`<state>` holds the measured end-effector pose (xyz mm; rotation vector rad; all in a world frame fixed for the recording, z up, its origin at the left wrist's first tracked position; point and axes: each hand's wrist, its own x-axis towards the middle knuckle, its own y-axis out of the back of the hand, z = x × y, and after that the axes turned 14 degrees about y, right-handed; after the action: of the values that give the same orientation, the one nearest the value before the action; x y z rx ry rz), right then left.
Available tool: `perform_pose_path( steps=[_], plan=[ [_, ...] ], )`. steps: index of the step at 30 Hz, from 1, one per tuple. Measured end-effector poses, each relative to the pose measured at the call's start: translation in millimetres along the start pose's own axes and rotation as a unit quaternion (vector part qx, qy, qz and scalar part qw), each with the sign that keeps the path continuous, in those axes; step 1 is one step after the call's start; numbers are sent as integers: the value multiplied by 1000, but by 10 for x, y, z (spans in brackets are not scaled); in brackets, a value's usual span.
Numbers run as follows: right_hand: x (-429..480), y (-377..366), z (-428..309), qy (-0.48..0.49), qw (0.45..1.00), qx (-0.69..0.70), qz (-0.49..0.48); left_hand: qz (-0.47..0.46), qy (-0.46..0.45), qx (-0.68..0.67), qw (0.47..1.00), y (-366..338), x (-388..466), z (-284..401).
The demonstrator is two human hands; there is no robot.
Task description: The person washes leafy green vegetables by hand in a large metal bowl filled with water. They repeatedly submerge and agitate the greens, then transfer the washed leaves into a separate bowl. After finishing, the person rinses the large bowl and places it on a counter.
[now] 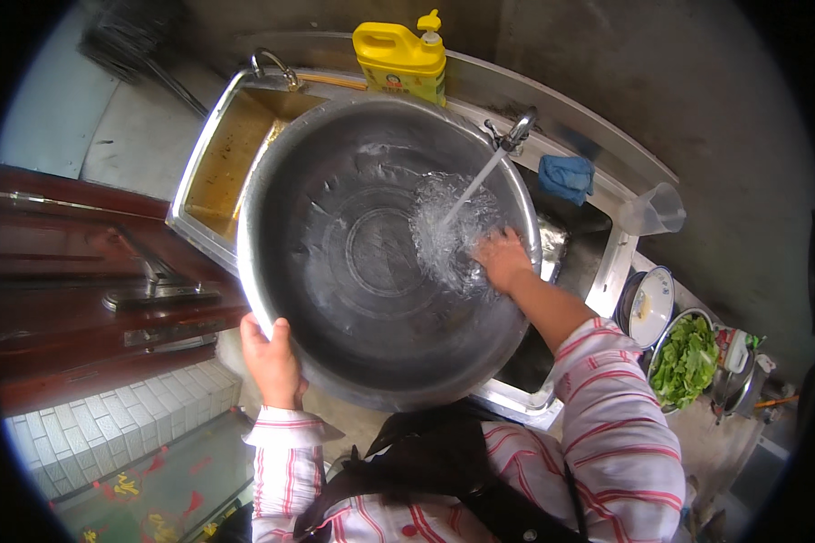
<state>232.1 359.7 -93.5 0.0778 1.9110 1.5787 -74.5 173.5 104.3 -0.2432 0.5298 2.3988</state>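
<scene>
A wide, round metal basin (339, 326) rests over the double sink in front of me, with shallow water spread over its bottom. My left hand (273, 360) grips its rim at the near left, thumb on top and fingers out of sight under the edge. Inside the basin at the right, my right hand (506, 258) reaches down to the splashing water, fingers partly blurred by spray. From the right faucet (516, 132) a stream (475, 183) pours into the basin just beyond that hand.
Behind the basin stand a yellow pump jug (401, 64) and a second faucet (275, 68). A blue cloth (566, 178) and a clear plastic cup (652, 209) sit along the sink's back ledge. Stacked bowls (652, 305) and leafy greens (684, 360) are at the right; a red door (75, 271) is left.
</scene>
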Motion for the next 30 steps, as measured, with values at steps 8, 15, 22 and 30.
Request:
perform_pose_path(
  steps=[8,15,22,30],
  plan=[
    [1515,1053,-503,-238,890,384,60,7,0,15,1000,3,-3,-79],
    [1189,1112,-2153,249,846,363,302,-7,-8,-18,1000,-22,-20,-50],
    [-802,143,-851,95,955,275,-53,-28,9,-27,999,5,-11,-95],
    [-1006,-456,-493,-335,383,807,300,-53,-3,14,999,27,92,-49]
  ],
)
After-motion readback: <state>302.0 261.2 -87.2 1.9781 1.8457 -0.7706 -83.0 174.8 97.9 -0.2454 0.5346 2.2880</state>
